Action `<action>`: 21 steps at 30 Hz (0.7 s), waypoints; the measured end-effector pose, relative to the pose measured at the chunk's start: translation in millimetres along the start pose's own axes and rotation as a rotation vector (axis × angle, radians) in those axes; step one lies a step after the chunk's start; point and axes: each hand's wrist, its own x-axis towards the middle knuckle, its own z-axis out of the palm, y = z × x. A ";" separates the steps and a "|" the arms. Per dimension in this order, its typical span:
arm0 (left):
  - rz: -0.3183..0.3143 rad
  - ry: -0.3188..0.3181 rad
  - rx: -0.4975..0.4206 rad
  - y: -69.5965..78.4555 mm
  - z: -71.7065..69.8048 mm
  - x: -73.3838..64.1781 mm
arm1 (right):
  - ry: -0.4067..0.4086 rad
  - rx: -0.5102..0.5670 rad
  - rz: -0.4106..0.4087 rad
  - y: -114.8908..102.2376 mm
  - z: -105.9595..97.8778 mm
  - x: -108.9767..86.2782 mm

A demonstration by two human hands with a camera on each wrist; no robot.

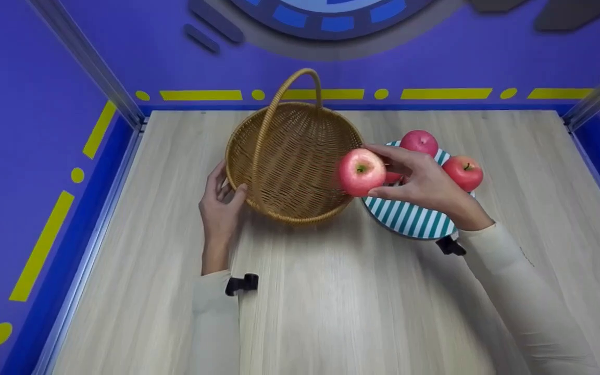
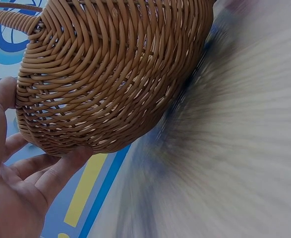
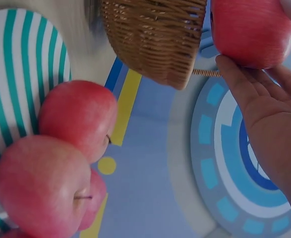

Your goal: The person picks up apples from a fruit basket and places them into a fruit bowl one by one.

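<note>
A brown wicker basket (image 1: 300, 161) with a tall arched handle stands left of the plate. My left hand (image 1: 222, 208) holds it at its left side, thumb on the rim and fingers spread against the outer weave (image 2: 110, 89). In my right hand (image 1: 420, 174) is a red apple (image 1: 361, 172), held between thumb and fingers, its stem end facing up. That apple overlaps the basket's right rim in the head view; in the right wrist view the held apple (image 3: 254, 32) shows beside the basket wall (image 3: 155, 39).
A plate with green and white stripes (image 1: 409, 216) lies right of the basket, partly under my right hand. On it are a pinkish apple (image 1: 419, 141), a red apple (image 1: 463, 173) and another, mostly hidden apple (image 1: 394, 178). Blue panels (image 1: 201, 73) wall the wooden table.
</note>
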 end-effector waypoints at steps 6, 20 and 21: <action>-0.003 -0.002 0.004 0.6 0.1 -0.1 | 0.024 0.001 0.062 7.4 -10.0 -13.1; 0.005 -0.001 0.000 -1.8 -0.1 -0.1 | 0.044 0.062 0.103 27.8 -21.6 -42.1; 0.004 0.000 0.000 -1.6 -0.1 -0.3 | 0.044 0.057 0.109 28.7 -22.4 -43.9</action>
